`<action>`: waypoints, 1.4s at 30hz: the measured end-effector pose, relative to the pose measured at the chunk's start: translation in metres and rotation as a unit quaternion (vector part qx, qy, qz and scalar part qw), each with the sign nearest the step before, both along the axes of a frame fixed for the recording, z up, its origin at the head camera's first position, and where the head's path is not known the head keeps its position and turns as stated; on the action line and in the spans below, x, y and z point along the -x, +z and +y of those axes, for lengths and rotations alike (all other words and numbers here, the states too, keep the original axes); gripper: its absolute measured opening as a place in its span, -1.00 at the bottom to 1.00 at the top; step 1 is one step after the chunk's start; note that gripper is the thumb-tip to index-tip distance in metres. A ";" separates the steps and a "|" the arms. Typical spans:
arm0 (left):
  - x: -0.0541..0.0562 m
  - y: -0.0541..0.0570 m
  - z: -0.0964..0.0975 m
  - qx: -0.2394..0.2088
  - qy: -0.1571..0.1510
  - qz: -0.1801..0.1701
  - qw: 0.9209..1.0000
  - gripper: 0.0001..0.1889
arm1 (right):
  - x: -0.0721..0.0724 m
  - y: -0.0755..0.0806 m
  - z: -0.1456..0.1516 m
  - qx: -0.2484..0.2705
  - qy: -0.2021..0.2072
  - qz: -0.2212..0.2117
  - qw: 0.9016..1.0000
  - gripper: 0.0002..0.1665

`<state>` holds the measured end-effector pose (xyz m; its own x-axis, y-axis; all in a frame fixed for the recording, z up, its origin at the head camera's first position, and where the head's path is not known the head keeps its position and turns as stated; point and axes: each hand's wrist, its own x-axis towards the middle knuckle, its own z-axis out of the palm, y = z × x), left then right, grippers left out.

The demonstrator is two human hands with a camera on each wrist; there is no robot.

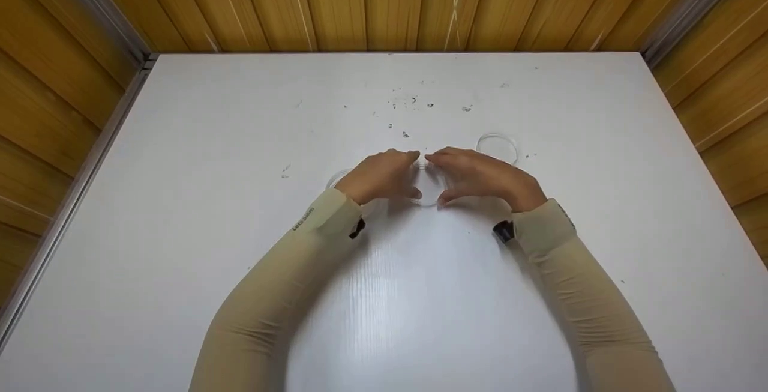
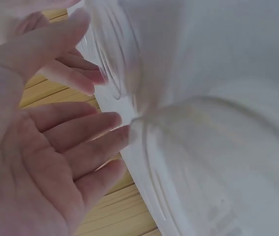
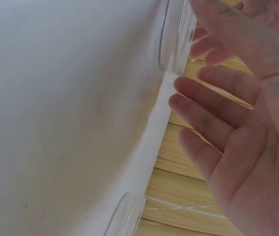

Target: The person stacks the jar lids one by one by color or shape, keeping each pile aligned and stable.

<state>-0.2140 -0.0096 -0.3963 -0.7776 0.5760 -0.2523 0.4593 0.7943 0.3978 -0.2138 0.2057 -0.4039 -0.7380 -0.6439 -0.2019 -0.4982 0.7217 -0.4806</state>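
A clear round shallow dish (image 1: 429,189) lies on the white table (image 1: 420,296) between the two hands. On its left side is the left hand (image 1: 381,177), fingers extended and thumb apart, the fingertips close to the rim. From the other side the right hand (image 1: 480,176) faces it, its thumb and fingertips near the edge. In the right wrist view the right fingers (image 3: 198,113) are loosely straight beside the dish (image 3: 178,42). A second clear dish (image 1: 336,178) is partly hidden behind the left hand. Behind the right hand lies a third clear dish (image 1: 498,148).
Small dark marks (image 1: 405,134) speckle the far middle of the table. Wood-patterned panels (image 1: 336,8) rise behind the back edge and at both sides. A black strap piece (image 1: 504,231) shows at the right wrist.
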 end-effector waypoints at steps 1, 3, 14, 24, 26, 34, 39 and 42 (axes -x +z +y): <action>0.001 0.001 0.000 0.000 0.001 0.004 1.000 -0.14 | 0.000 0.001 0.001 0.004 -0.006 -0.003 1.000 0.02; 0.001 0.002 -0.001 -0.006 0.003 0.011 1.000 -0.11 | 0.000 0.004 0.004 0.016 -0.017 -0.007 1.000 0.02; 0.014 0.007 0.014 -0.058 0.009 0.030 0.998 -0.04 | 0.005 0.017 0.030 0.072 -0.059 0.007 0.996 0.00; 0.024 0.006 0.044 -0.104 0.050 -0.028 0.993 0.00 | 0.016 0.024 0.065 0.054 -0.139 -0.026 0.989 0.07; 0.025 0.005 0.051 -0.108 0.055 -0.035 0.992 0.01 | 0.018 0.025 0.072 0.045 -0.150 -0.031 0.987 0.09; 0.033 -0.003 0.077 -0.123 0.057 -0.040 0.990 0.01 | 0.028 0.021 0.094 0.017 -0.177 -0.062 0.982 0.11; 0.038 -0.011 0.087 -0.122 0.071 -0.046 0.989 0.00 | 0.034 0.018 0.098 0.009 -0.173 -0.066 0.983 0.13; 0.042 -0.015 0.092 -0.117 0.081 -0.051 0.989 0.00 | 0.039 0.017 0.098 -0.002 -0.176 -0.070 0.982 0.13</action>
